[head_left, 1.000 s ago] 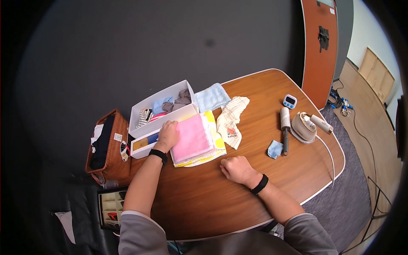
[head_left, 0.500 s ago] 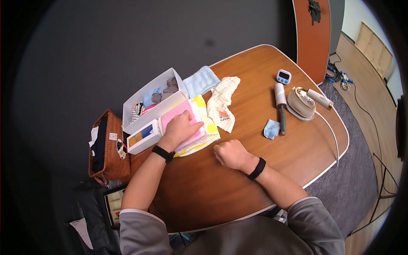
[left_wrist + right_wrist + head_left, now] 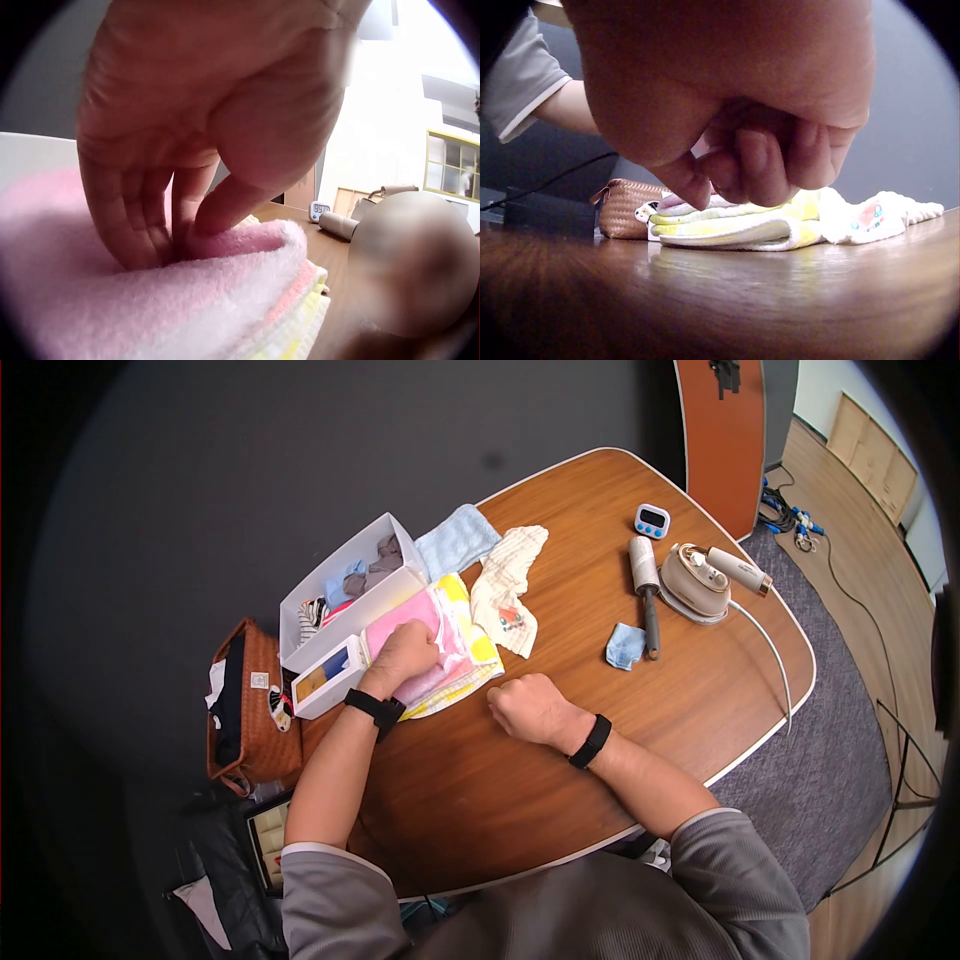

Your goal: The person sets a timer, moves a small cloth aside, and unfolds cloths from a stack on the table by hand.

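Left hand (image 3: pixel 405 652) pinches a fold of the pink towel (image 3: pixel 425 622) atop the yellow cloth stack (image 3: pixel 478 652) left of frame centre, beside the white box (image 3: pixel 340 595), while right hand (image 3: pixel 528 707), clenched and holding nothing, rests on the table (image 3: pixel 620 730) just right of the stack.

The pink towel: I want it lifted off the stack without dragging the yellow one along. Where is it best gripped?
Probably at the pink towel's rounded folded edge, coming from above on the table side. That edge bulges clear of the yellow towel beneath, and the left hand already pinches a fold there.
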Motion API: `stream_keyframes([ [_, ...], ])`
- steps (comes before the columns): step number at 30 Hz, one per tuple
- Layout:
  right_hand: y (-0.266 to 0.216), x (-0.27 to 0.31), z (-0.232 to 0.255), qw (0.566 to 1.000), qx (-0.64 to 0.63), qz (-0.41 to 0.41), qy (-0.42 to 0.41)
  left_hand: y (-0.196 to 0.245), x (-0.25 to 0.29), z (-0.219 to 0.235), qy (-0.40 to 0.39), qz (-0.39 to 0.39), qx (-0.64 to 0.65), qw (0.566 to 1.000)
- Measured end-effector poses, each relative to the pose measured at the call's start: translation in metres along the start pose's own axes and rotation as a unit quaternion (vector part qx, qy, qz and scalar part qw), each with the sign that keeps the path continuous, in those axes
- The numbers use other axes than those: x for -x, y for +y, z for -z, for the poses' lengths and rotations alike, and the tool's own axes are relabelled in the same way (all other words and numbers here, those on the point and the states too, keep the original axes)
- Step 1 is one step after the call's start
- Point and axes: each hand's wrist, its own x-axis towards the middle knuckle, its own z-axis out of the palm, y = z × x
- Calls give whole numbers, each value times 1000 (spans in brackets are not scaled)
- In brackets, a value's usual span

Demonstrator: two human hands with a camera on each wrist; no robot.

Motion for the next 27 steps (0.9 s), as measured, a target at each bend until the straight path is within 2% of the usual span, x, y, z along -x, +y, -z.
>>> stream_keyframes([
  [2,-1,0,1,1000,1,2,-5,-6,4,-1,8,18,25,999],
  [5,-1,-1,2,1000,6,3,-5,-14,15,1,36,-21,71,997],
  [7,-2,-1,4,1000,6,1,-9,-15,32,5,107,-6,195,975],
  [8,-3,-1,5,1000,9,5,-9,-15,43,9,111,-5,196,974],
  [10,-5,-1,9,1000,-1,9,21,-15,67,18,167,-60,221,959],
  [11,-7,-1,11,1000,2,14,20,-12,81,24,173,-59,223,958],
  [13,-11,-3,16,996,-14,-2,86,0,111,33,218,-113,284,927],
  [14,-15,-4,22,996,-8,4,86,6,125,34,220,-113,315,916],
  [16,-26,-9,38,986,-46,40,158,9,144,27,222,-120,353,901],
  [19,-39,-25,45,975,-71,107,181,15,160,17,217,-156,392,880],
  [21,-56,-35,44,977,-101,97,163,20,165,12,194,-160,419,873],
  [23,-78,-47,48,975,-120,74,169,24,167,9,194,-165,454,854],
  [24,-79,-50,39,971,-178,45,150,21,165,6,201,-172,455,850],
  [25,-82,-55,43,973,-169,51,151,18,162,3,205,-170,464,845],
  [27,-89,-64,53,950,-309,-47,9,10,158,1,215,-176,474,835],
])
